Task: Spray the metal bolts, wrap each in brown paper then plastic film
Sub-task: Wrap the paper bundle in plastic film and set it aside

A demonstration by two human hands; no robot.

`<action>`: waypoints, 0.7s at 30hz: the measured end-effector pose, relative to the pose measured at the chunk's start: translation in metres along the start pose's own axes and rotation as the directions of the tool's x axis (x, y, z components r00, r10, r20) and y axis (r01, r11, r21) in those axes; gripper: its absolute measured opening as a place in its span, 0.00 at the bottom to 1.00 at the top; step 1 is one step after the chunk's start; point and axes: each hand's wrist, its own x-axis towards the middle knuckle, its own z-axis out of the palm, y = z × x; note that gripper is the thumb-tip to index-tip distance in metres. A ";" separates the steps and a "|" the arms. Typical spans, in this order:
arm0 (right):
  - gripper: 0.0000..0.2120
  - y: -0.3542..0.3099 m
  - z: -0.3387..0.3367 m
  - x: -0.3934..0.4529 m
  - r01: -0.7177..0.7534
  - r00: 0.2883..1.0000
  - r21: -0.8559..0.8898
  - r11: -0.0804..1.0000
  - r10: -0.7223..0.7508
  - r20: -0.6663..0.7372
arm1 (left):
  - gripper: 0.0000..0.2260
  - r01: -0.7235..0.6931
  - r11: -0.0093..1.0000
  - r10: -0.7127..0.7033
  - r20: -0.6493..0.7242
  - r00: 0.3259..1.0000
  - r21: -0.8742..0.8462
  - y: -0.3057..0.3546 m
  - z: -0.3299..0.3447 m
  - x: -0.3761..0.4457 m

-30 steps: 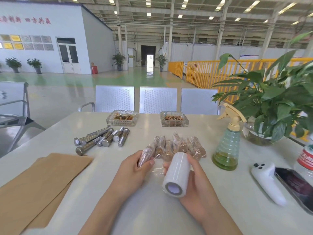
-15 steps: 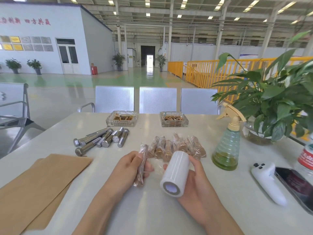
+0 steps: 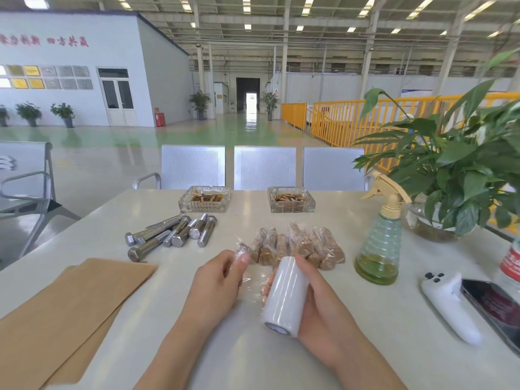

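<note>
White table point(image 3: 365, 347) in a factory hall is carrying two ashtrays point(image 3: 204, 202), one left hand point(image 3: 216, 288) pinching a wrapped bolt point(image 3: 242, 250), right hand point(image 3: 315, 308) gripping a film roll point(image 3: 284, 295).

A large factory hall stretches ahead, its glossy green floor point(image 3: 225, 133) catching glare from a far doorway point(image 3: 247, 94). Strip lights point(image 3: 246, 12) run along the steel-trussed ceiling. At left stands a white office block point(image 3: 84, 71) with double doors point(image 3: 117, 99) (red lettering above, too blurred to read). Yellow railings point(image 3: 337, 119) line the right. Three perforated metal seats point(image 3: 264, 168) stand behind the tabletop's far edge.
</note>
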 end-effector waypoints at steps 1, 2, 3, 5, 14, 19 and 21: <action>0.25 -0.002 0.001 0.003 0.008 1.000 -0.010 1.000 -0.008 -0.001 | 0.18 0.039 0.999 -0.039 -0.001 0.999 -0.016 -0.001 -0.001 0.001; 0.25 -0.005 0.002 0.006 0.017 1.000 -0.015 1.000 -0.017 -0.005 | 0.18 0.086 0.991 -0.084 0.021 0.996 -0.101 -0.001 -0.002 0.001; 0.24 -0.009 0.003 0.009 0.027 1.000 -0.016 1.000 -0.027 -0.003 | 0.17 0.126 0.972 -0.114 0.072 0.991 -0.197 -0.001 -0.005 0.001; 0.22 -0.016 0.003 0.013 0.040 0.999 -0.016 0.999 -0.039 0.019 | 0.12 0.176 0.916 -0.110 0.195 0.975 -0.361 0.000 -0.011 0.000; 0.27 -0.018 -0.013 0.020 0.046 0.995 -0.056 0.997 -0.041 0.091 | 0.15 0.191 0.907 -0.091 0.269 0.959 -0.374 -0.001 -0.010 0.011; 0.27 -0.016 -0.013 0.021 0.059 0.996 -0.087 0.994 -0.053 0.067 | 0.11 0.109 0.940 -0.009 0.296 0.955 -0.322 0.004 0.003 0.011; 0.24 -0.016 -0.013 0.021 0.044 0.993 -0.009 0.999 -0.043 0.111 | 0.07 0.144 0.890 -0.022 0.274 0.962 -0.434 0.006 0.010 0.011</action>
